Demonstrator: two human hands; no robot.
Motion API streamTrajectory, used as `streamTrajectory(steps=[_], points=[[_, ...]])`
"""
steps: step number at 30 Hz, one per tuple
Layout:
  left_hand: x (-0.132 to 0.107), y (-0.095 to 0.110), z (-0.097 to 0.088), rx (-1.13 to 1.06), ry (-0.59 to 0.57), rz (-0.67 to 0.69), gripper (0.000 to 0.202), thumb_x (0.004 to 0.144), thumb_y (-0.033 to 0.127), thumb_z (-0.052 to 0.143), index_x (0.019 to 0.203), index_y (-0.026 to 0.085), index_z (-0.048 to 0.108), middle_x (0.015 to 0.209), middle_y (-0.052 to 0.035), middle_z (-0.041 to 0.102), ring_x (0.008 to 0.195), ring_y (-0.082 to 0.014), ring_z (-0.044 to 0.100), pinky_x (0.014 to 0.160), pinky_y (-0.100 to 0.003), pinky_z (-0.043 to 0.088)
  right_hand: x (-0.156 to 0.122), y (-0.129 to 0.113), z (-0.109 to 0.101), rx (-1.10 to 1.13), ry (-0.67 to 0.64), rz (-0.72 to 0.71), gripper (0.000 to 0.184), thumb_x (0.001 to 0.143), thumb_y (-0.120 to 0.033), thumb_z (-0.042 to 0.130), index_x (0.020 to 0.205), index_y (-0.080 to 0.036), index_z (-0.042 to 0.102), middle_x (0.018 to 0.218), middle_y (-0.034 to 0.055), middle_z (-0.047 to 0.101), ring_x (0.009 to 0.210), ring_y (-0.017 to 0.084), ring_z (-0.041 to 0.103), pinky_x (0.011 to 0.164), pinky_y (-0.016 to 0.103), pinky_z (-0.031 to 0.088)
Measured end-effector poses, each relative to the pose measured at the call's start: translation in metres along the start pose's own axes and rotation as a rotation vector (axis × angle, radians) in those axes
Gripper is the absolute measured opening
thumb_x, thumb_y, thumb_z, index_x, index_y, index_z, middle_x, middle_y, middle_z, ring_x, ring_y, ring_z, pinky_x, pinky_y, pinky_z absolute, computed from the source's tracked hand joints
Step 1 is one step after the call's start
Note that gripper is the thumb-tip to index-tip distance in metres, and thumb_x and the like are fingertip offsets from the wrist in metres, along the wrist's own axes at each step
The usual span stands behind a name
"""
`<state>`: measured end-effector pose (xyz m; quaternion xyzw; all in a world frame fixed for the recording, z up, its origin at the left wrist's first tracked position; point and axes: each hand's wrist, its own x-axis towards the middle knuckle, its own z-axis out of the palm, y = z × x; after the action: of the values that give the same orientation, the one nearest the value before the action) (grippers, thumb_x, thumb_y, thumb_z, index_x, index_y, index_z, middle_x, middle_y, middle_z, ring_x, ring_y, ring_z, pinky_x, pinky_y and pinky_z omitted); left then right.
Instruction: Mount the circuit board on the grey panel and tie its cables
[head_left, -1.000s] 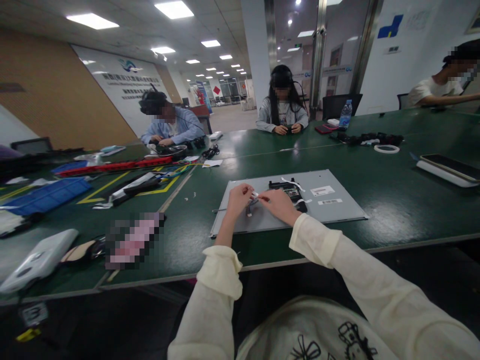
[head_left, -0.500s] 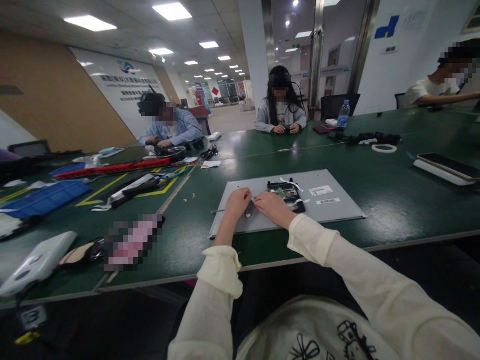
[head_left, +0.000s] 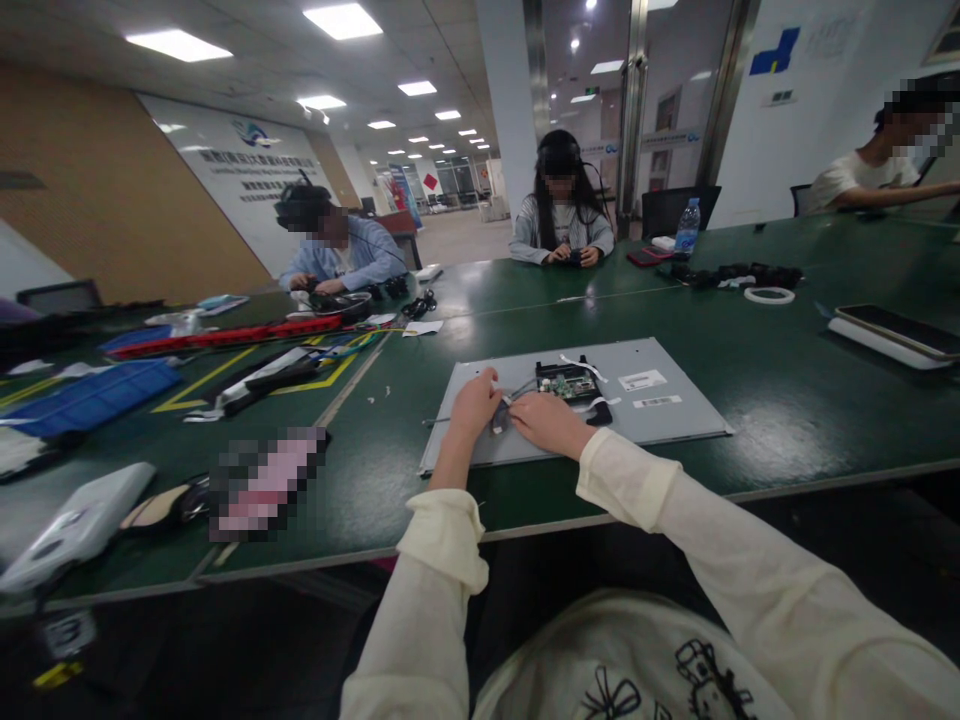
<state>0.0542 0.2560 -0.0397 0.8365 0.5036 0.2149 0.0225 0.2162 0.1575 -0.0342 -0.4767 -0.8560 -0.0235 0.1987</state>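
Note:
A flat grey panel (head_left: 660, 400), like the back of a display screen, lies on the green table in front of me. A small green circuit board (head_left: 570, 382) in a black frame sits on it, with strips of white tape at the frame. A thin grey cable (head_left: 523, 387) runs from the board toward my hands. My left hand (head_left: 474, 405) is above the panel's left part, its fingers pinched on the cable. My right hand (head_left: 551, 422) pinches the cable just to the right, close to my left fingertips. The cable's loose part partly shows between and below the fingers.
To the left are a phone-like pink item (head_left: 270, 485), a white device (head_left: 79, 525) and a blue tray (head_left: 94, 395). On the right lie a white tape roll (head_left: 769, 296) and a phone (head_left: 900, 332). A bottle (head_left: 687, 230) stands farther back. Several other people sit around the table.
My right hand has dropped slightly, and more of the grey cable near the board shows. My left fingers have shifted a little. The panel has stayed put.

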Motion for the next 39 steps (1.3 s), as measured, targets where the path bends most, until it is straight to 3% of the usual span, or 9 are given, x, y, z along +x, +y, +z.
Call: streamTrajectory(steps=[8, 12, 19, 25, 39], points=[[-0.004, 0.001, -0.002, 0.01, 0.073, -0.095, 0.022, 0.082, 0.019, 0.055, 0.104, 0.02, 0.053, 0.072, -0.0019, 0.059, 0.068, -0.0206, 0.056, 0.061, -0.029, 0.034, -0.009, -0.013, -0.01, 0.002, -0.053, 0.0, 0.03, 0.097, -0.026, 0.043, 0.098, -0.01, 0.068, 0.1, 0.0156, 0.069, 0.096, 0.023, 0.065, 0.083, 0.029, 0.046], [-0.002, 0.001, -0.001, -0.076, 0.148, -0.045, 0.019, 0.081, 0.019, 0.054, 0.1, 0.02, 0.054, 0.078, -0.0033, 0.06, 0.073, -0.0202, 0.057, 0.069, -0.03, 0.04, -0.01, -0.014, -0.01, -0.005, -0.062, 0.0, 0.03, 0.098, -0.025, 0.042, 0.097, -0.01, 0.068, 0.099, 0.016, 0.07, 0.095, 0.024, 0.065, 0.081, 0.03, 0.046], [0.003, -0.005, 0.006, -0.161, -0.013, 0.098, 0.011, 0.078, 0.015, 0.052, 0.087, 0.021, 0.055, 0.081, -0.0026, 0.061, 0.078, -0.0192, 0.058, 0.075, -0.031, 0.045, -0.01, -0.014, -0.01, -0.027, -0.06, 0.002, 0.029, 0.097, -0.023, 0.041, 0.096, -0.011, 0.068, 0.099, 0.0137, 0.07, 0.095, 0.024, 0.066, 0.08, 0.031, 0.047], [0.003, -0.006, 0.004, -0.187, -0.028, 0.088, 0.012, 0.078, 0.015, 0.052, 0.088, 0.019, 0.056, 0.08, -0.0017, 0.062, 0.077, -0.0177, 0.059, 0.075, -0.029, 0.046, -0.011, -0.016, -0.013, -0.063, -0.116, 0.004, 0.032, 0.099, -0.024, 0.037, 0.097, -0.013, 0.067, 0.101, 0.013, 0.07, 0.095, 0.023, 0.066, 0.08, 0.031, 0.048], [0.002, -0.003, 0.002, -0.045, 0.01, 0.061, 0.013, 0.081, 0.012, 0.05, 0.089, 0.019, 0.056, 0.085, -0.0047, 0.063, 0.081, -0.0192, 0.06, 0.076, -0.03, 0.046, -0.017, -0.018, -0.019, -0.059, -0.105, 0.026, 0.03, 0.097, -0.027, 0.04, 0.095, -0.014, 0.066, 0.099, 0.0119, 0.07, 0.09, 0.024, 0.067, 0.078, 0.03, 0.047]])
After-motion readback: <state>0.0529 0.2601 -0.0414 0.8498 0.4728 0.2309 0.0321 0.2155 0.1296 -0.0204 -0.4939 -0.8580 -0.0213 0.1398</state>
